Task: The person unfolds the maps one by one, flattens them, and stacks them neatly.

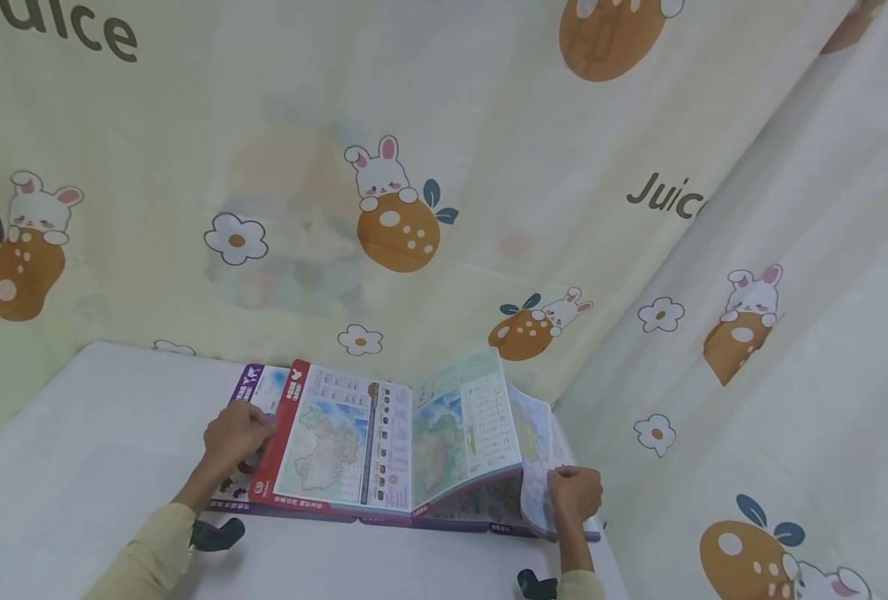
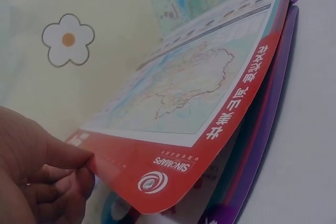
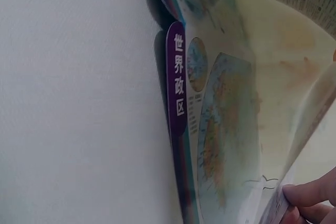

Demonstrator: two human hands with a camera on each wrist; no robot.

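A folding map with several panels lies spread on the white table. Its red-bordered panel is on the left, where my left hand pinches the border between thumb and finger, as the left wrist view shows too. Under that panel is a purple-edged sheet. In the middle, a fold-out panel stands up at an angle. My right hand pinches the edge of the right map sheet. The right wrist view shows a purple tab on the map's near edge and the sheet bowed upward.
The white table extends left and in front of the map. Behind it and along the right side hangs a pale curtain printed with rabbits, fruit and flowers. The map's far edge reaches close to the curtain.
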